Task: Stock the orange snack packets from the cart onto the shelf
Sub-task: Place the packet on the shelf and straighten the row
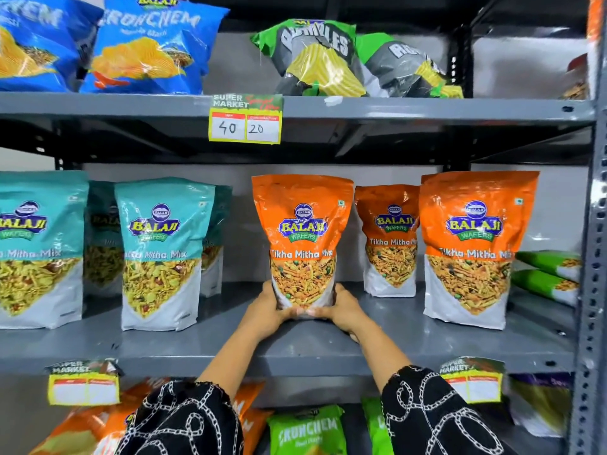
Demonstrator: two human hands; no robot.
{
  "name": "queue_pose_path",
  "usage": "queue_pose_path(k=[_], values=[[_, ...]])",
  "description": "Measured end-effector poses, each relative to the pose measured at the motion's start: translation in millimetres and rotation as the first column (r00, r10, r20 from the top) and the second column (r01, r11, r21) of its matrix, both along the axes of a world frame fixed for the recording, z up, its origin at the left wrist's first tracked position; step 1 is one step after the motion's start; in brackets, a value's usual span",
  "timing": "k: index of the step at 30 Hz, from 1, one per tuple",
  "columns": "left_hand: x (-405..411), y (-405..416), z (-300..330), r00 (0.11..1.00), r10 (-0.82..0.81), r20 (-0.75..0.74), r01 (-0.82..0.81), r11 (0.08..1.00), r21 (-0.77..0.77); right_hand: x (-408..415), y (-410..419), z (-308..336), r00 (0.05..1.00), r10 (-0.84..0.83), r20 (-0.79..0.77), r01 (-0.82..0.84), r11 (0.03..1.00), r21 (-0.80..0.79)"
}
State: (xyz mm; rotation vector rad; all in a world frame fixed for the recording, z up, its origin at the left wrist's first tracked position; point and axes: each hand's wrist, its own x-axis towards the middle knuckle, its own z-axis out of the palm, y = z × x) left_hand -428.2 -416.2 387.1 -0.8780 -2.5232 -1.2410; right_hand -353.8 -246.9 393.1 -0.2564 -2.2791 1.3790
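An orange Tikha Mitha Mix packet (301, 231) stands upright on the middle grey shelf (328, 343). My left hand (266, 310) grips its lower left side and my right hand (343, 308) grips its lower right side, fingers meeting under its base. Two more orange packets stand to its right: a smaller-looking one further back (389, 239) and a large one at the front (473, 244). The cart is out of view.
Teal mix packets (162, 251) fill the shelf's left half. Green packets (548, 274) lie flat at the far right by the upright post (594, 257). Blue and green chip bags sit on the shelf above; orange and green bags (307, 431) lie below.
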Motion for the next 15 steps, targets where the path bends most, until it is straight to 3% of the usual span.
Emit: queue_pose_path(k=[6,8,9,11,12,13,15], values=[[2.3,1.0,2.8,1.000,0.018,0.012,-0.017,0.998,-0.052,4.4,-3.3,2.8,1.000,-0.015,0.019,0.015,1.000,0.006],[11.9,3.4,8.4,0.964,0.190,-0.189,-0.218,0.966,-0.139,10.2,2.4,3.8,0.999,-0.029,0.045,0.026,0.998,0.054],[17.0,5.8,12.3,0.901,0.270,-0.340,-0.322,0.941,-0.105,15.0,8.0,4.3,0.997,-0.069,0.033,0.066,0.994,0.084],[29.2,10.3,20.7,0.745,0.374,-0.552,-0.360,0.923,0.139,30.0,20.5,7.1,0.961,-0.250,-0.116,0.262,0.959,0.106],[37.2,16.5,23.3,0.689,0.410,-0.598,-0.289,0.912,0.291,39.2,27.1,9.4,0.886,-0.397,-0.241,0.428,0.899,0.093],[46.4,24.5,25.6,0.656,0.425,-0.624,-0.205,0.896,0.394,47.5,32.2,12.4,0.753,-0.542,-0.373,0.605,0.794,0.067],[69.0,58.2,25.5,0.663,0.328,-0.673,-0.059,0.919,0.390,64.3,48.8,18.2,0.461,-0.724,-0.514,0.841,0.541,-0.008]])
